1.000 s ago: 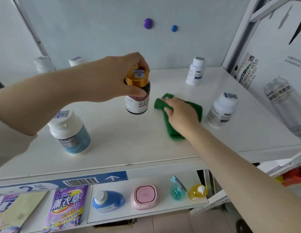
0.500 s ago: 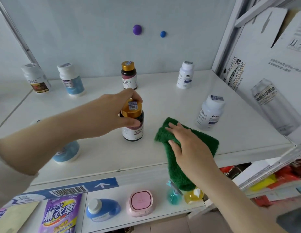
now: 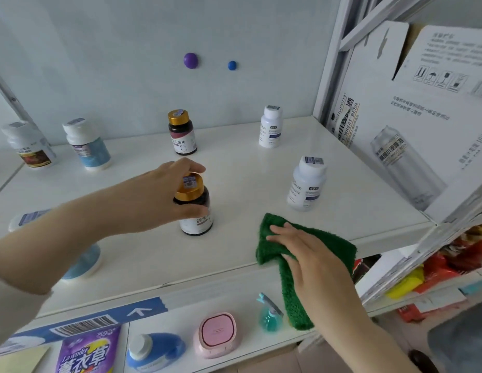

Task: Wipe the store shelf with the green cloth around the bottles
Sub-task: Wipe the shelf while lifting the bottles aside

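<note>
A dark bottle with a gold cap stands on the white shelf near its middle. My left hand grips it from the left, fingers curled round the cap. To the right, my right hand lies flat on the green cloth with straight fingers. The cloth sits at the shelf's front edge and one end hangs down over it.
More bottles stand around: a white one right of the cloth, a white one, a gold-capped one and two others at the back, a blue one under my left arm. A cardboard box borders the right side.
The gold-capped bottle came down from the air onto the shelf, still in my left hand. My right hand dragged the cloth toward the front edge, where one end now hangs over.
</note>
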Demonstrator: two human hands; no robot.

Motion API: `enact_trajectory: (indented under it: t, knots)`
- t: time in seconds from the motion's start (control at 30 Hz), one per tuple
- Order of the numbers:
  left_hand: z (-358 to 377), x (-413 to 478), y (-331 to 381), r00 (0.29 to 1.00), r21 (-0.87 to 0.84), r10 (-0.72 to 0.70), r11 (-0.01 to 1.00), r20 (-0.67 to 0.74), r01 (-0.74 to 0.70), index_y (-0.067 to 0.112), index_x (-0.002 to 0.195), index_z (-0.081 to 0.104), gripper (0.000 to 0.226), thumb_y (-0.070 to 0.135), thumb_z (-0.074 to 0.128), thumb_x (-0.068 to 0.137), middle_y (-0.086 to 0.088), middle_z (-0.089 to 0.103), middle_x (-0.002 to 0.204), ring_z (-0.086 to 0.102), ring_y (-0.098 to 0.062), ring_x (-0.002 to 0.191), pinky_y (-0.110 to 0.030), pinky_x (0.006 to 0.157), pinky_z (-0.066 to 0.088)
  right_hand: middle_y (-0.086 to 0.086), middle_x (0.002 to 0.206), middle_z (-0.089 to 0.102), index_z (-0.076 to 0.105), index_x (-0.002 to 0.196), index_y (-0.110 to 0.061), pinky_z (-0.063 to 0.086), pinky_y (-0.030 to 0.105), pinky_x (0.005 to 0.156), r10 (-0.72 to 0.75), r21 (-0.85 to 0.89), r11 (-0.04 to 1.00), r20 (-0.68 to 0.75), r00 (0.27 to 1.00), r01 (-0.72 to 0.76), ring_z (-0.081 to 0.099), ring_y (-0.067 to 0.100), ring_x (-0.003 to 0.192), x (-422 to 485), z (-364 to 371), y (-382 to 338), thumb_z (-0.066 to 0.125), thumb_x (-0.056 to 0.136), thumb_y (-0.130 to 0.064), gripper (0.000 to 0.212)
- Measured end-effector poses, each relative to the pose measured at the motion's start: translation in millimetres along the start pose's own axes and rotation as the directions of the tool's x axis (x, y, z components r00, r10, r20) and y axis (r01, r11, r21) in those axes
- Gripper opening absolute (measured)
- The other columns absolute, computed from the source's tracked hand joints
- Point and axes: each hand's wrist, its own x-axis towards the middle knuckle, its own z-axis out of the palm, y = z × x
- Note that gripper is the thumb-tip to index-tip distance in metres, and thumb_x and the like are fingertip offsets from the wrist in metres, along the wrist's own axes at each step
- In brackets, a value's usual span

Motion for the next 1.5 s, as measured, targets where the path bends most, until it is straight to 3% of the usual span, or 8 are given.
enact_trajectory:
  t: [0.1,0.33,0.67,0.87,1.03,1.2,1.3,1.5]
  knots:
    - [-4,7,28,0.989,0.072,0.086,0.994,-0.116,-0.078,0.048,0.133,0.023,0.089,0.078,0.041,0.050,0.018,0.028,0.142,0.036,-0.001,0.101,-0.023,0.085,0.029,-0.024,0.124,0.045,0.061,0.116,-0.021,0.027,0.011,0.099,0.038,-0.016,0.999,0.000,0.999,-0.038,0.036,-0.006,0.119,2,-17,27,0.050,0.090,-0.008,0.031]
    - [35,59,125,0.918,0.008,0.379,0.925,-0.118,-0.381,0.036,0.137,0.026,0.064,0.045,0.058,0.082,0.005,0.035,0.143,0.042,-0.011,0.122,-0.023,0.093,0.032,-0.017,0.134,0.043,0.051,0.127,-0.022,0.021,0.012,0.101,0.126,-0.059,0.991,0.076,0.989,-0.121,0.035,0.005,0.131,23,-55,90,0.045,0.093,-0.015,0.035]
    - [43,103,125,0.948,-0.041,0.315,0.949,0.034,-0.314,0.043,0.109,0.050,0.033,0.032,0.064,0.081,0.007,0.057,0.110,0.052,0.001,0.080,-0.014,0.061,0.041,-0.034,0.132,0.031,0.049,0.127,-0.032,0.010,0.010,0.102,0.059,0.081,0.993,0.333,0.941,-0.091,0.022,-0.006,0.132,103,-67,143,0.052,0.091,-0.015,0.041]
    - [43,110,118,0.942,-0.014,0.328,0.945,0.074,-0.328,0.050,0.102,0.043,0.034,0.037,0.065,0.079,0.014,0.054,0.107,0.040,0.019,0.087,0.003,0.071,0.032,-0.008,0.142,0.042,0.050,0.128,-0.030,0.017,0.011,0.100,0.099,0.036,0.993,0.259,0.961,-0.112,0.035,0.009,0.132,155,-51,160,0.053,0.091,-0.015,0.040]
    - [36,121,109,0.942,-0.058,0.318,0.948,0.105,-0.313,0.046,0.100,0.046,0.037,0.045,0.067,0.069,0.020,0.054,0.094,0.042,0.018,0.086,0.002,0.070,0.033,-0.031,0.085,0.063,0.060,0.086,-0.047,0.037,-0.002,0.069,0.072,0.319,0.939,0.185,0.980,-0.129,0.057,-0.016,0.078,150,-66,163,0.057,0.087,-0.009,0.037]
    - [27,135,98,0.953,-0.091,0.293,0.954,0.079,-0.286,0.050,0.096,0.047,0.038,0.049,0.066,0.063,0.028,0.053,0.087,0.046,0.018,0.085,0.004,0.065,0.035,-0.021,0.082,0.065,0.062,0.087,-0.042,0.047,0.009,0.068,0.181,0.556,0.825,-0.100,0.978,-0.096,0.061,-0.009,0.072,195,-80,163,0.057,0.087,-0.009,0.033]
    - [24,142,92,0.963,-0.081,0.268,0.961,0.026,-0.265,0.058,0.096,0.042,0.043,0.055,0.062,0.057,0.037,0.051,0.096,0.051,0.013,0.084,-0.009,0.058,0.045,-0.015,0.091,0.063,0.063,0.105,-0.031,0.042,0.010,0.065,0.244,0.442,0.884,-0.162,0.956,-0.151,0.057,0.000,0.081,241,-74,174,0.055,0.089,-0.013,0.025]
    - [32,144,90,0.979,-0.124,0.203,0.971,-0.028,-0.205,0.061,0.095,0.046,0.051,0.065,0.056,0.046,0.033,0.056,0.100,0.062,0.001,0.080,-0.033,0.074,0.056,0.004,0.133,0.053,0.050,0.130,-0.020,0.033,0.023,0.094,0.179,0.071,0.978,0.197,0.964,-0.196,0.048,0.024,0.120,290,-21,205,0.051,0.092,-0.022,0.038]
